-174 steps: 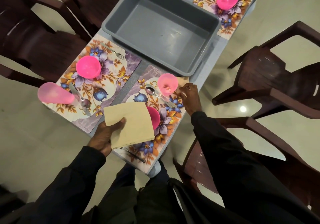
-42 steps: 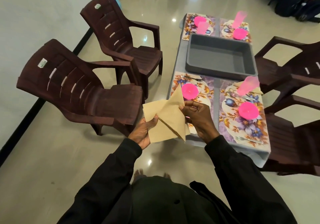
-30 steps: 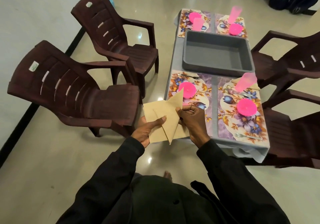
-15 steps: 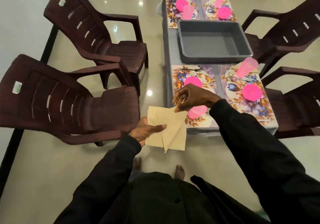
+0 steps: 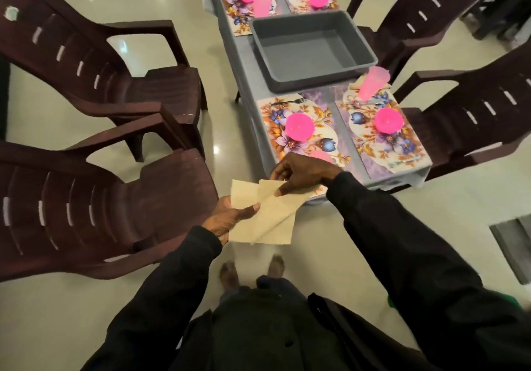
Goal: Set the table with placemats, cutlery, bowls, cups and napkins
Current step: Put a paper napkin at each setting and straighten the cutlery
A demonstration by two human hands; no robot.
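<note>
1. Napkins (image 5: 264, 215), tan and folded, are held in the air above the floor, just short of the near left corner of the counter (image 5: 245, 63).
2. Two dark brown chairs (image 5: 86, 198) stand on the left, facing the counter.
3. The left hand (image 5: 225, 218) grips the left edge of the napkins, its fingers curled beneath and the thumb on top.
4. The right hand (image 5: 301, 174) has its fingers clenched on the upper corner of the top napkin. That napkin lifts off the rest as a triangle.
5. The near left placemat (image 5: 310, 141) carries a pink bowl (image 5: 299, 126) and a fork (image 5: 288, 102) along its far edge. A pink cup (image 5: 320, 155) on it is mostly hidden behind the right hand.
6. A grey tub (image 5: 313, 51) sits mid-counter, between the near and far placemats.
7. The near right placemat (image 5: 370, 143) holds a second bowl (image 5: 388, 120) and a second fork (image 5: 405, 163) at its near edge. At its far edge a tall cup (image 5: 373, 82) stands on a placed napkin (image 5: 355, 84).
8. The far placemats (image 5: 244, 17) each carry a bowl and a cup.
9. Two more chairs (image 5: 474, 118) stand on the right.
</note>
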